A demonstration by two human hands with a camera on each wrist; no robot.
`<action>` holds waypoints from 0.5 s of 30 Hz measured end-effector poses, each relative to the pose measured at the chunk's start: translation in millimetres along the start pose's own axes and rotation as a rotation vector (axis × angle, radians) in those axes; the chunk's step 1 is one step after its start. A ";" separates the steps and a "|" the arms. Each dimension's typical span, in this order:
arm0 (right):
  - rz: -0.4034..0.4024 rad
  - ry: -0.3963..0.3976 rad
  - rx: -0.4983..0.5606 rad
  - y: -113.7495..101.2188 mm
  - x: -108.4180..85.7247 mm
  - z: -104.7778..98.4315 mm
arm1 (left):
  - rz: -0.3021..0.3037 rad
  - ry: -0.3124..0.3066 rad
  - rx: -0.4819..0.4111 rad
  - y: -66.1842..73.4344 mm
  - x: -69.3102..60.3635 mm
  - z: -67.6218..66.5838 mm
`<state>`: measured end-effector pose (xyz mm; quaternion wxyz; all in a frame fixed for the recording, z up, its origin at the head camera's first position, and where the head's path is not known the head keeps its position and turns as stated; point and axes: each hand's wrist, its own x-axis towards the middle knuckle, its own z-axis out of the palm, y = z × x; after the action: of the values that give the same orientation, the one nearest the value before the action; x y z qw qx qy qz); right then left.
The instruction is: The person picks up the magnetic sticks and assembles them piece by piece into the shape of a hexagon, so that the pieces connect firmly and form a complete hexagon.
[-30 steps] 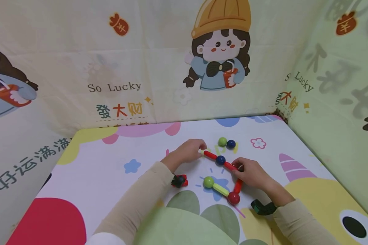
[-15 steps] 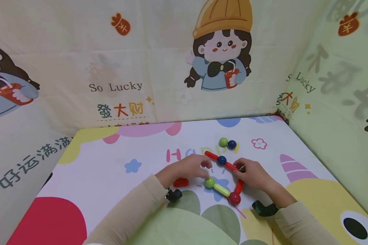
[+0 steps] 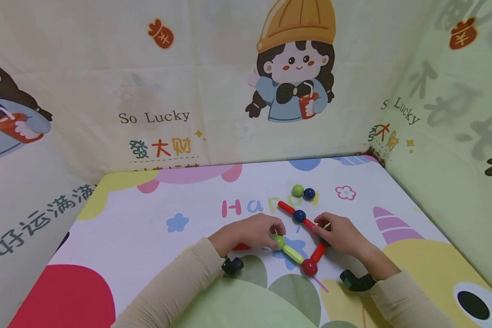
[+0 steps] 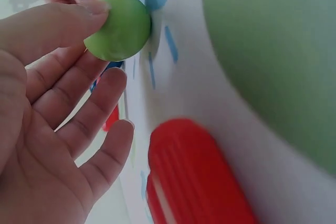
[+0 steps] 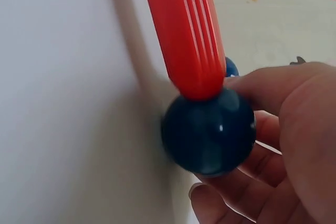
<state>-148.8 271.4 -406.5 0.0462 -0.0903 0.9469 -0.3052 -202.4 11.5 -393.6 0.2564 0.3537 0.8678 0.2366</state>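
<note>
A bent chain of balls and rods lies on the table. My left hand (image 3: 256, 230) pinches its green ball (image 4: 119, 27) between thumb and index finger, the other fingers spread. A yellow-green rod (image 3: 293, 254) links that ball to a red ball (image 3: 309, 268), and a red rod (image 3: 318, 252) continues up to my right hand (image 3: 342, 232). There the right fingers grip a dark blue ball (image 5: 210, 129), mostly hidden in the head view. Beyond it come a second red rod (image 3: 309, 225), another dark blue ball (image 3: 299, 216) and an outer red rod (image 3: 286, 207).
A loose green ball (image 3: 297, 190) and a loose blue ball (image 3: 309, 193) sit side by side farther back. Loose red rod pieces (image 4: 194, 177) lie beneath the left wrist, partly covered in the head view. A printed fabric wall (image 3: 217, 91) rises behind the table.
My left hand has come back from the far red rod's tip to the green ball and taken hold of it. The chain has shifted slightly; the right hand stays at its bend.
</note>
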 end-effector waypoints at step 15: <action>0.020 -0.003 0.034 -3.0 -8.6 0.3 | 0.023 0.076 -0.085 -8.4 25.2 -38.9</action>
<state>-139.9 270.5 -404.7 0.0524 -0.0805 0.9424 -0.3205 -246.0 15.8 -376.2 0.2354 0.3431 0.8620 0.2894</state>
